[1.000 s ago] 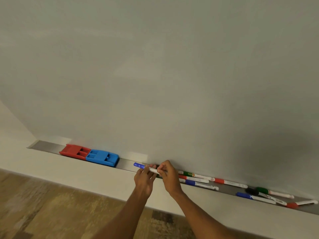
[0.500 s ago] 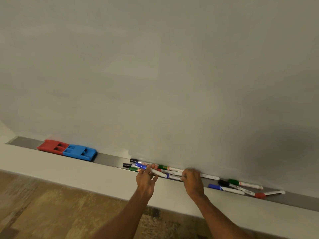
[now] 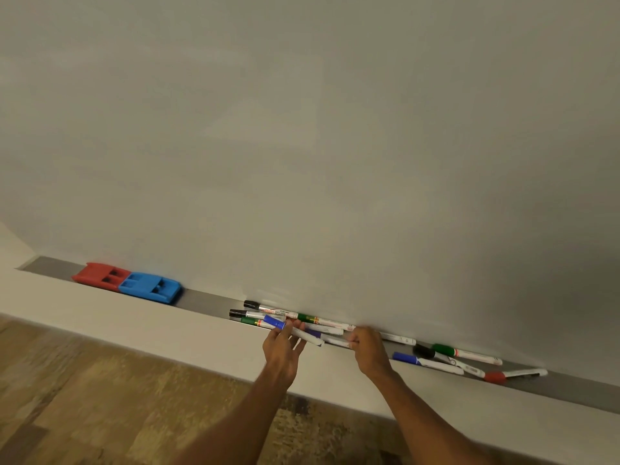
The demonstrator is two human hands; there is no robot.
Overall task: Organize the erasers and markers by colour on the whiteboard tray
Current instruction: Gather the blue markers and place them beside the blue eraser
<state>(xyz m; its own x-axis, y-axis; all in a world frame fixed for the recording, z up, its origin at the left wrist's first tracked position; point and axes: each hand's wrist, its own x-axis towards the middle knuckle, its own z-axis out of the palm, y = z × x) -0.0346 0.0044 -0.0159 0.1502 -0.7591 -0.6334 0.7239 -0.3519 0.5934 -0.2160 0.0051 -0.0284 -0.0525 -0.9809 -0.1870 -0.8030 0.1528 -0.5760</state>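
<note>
Head view: left hand [image 3: 281,351] pinches the blue marker [image 3: 277,323] over the middle of the tray [image 3: 208,302]; right hand [image 3: 368,349] curls its fingers round barrels in the marker pile [image 3: 320,321] there. Near its left end, the red eraser [image 3: 100,276] and blue eraser [image 3: 151,287] touch.

Brushed metal tray [image 3: 208,298], glossy plastic erasers [image 3: 149,287], seemingly wood-grain floor [image 3: 100,397]

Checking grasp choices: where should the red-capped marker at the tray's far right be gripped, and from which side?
Probably its white barrel, clear of the cap, from above and in front. The red-capped marker lies flat along the tray; the whiteboard stands behind it, and the tail of the black-capped marker crowds its cap.
</note>
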